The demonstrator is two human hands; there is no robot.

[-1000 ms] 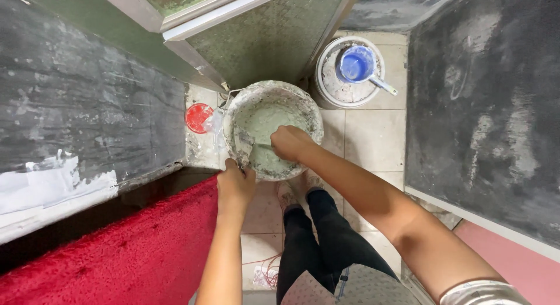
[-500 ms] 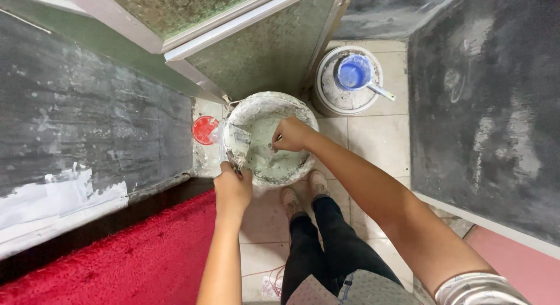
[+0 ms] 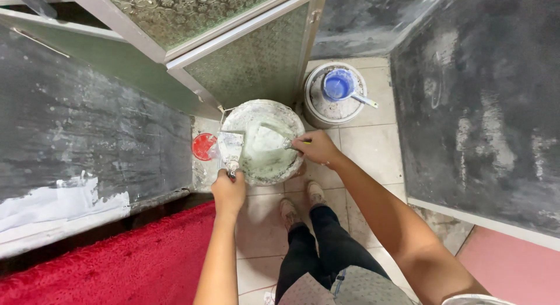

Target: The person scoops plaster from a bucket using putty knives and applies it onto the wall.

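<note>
Already both hands gripped putty knives, left hand and right hand, over the bucket; wet filler could have dripped onto the tiled floor.

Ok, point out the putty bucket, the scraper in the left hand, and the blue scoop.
Putty bucket (image 3: 290,115): head view, on its upper right rim.
Scraper in the left hand (image 3: 230,145): head view, on the flat blade.
Blue scoop (image 3: 338,84): head view, on the bowl of the scoop.
</note>
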